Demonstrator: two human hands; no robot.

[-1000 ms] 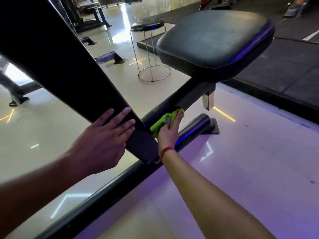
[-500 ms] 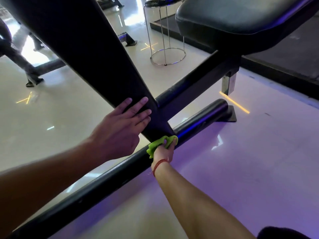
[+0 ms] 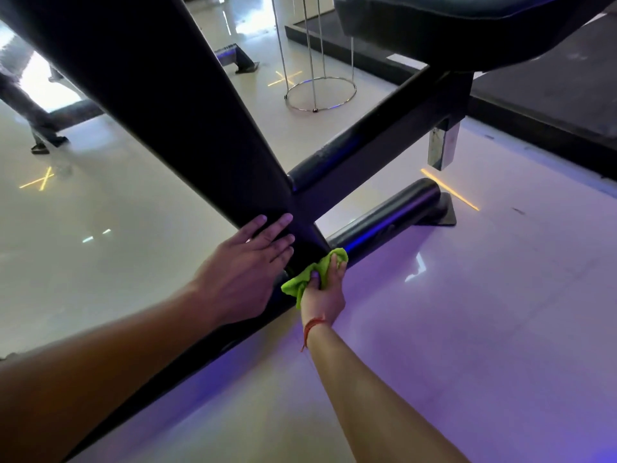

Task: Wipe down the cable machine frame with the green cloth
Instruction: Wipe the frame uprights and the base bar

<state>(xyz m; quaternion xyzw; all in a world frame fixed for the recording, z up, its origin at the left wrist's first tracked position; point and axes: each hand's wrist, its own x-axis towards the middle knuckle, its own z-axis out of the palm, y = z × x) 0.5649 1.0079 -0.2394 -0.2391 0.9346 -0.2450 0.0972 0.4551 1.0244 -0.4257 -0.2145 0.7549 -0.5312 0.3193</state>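
The machine's black frame [image 3: 173,105] runs as a wide slanted beam from the upper left down to a joint at mid-frame, where a round bar [image 3: 367,145] branches up right. A low floor tube [image 3: 384,218] lies beneath. My left hand [image 3: 247,272] rests flat on the lower end of the slanted beam, fingers straight. My right hand [image 3: 325,292] grips the bunched green cloth [image 3: 312,274] and presses it against the base of the joint, where the beam meets the floor tube. A red string circles my right wrist.
A black padded seat [image 3: 467,25] overhangs at the upper right, with a chrome post [image 3: 442,145] under it. A chrome wire stool [image 3: 317,91] stands on the glossy floor behind. A dark mat [image 3: 551,88] covers the far right. Other machine feet sit at the far left.
My right hand carried the cloth from the branching bar down to the base of the joint. My left hand stayed on the beam. The view moved closer and lower.
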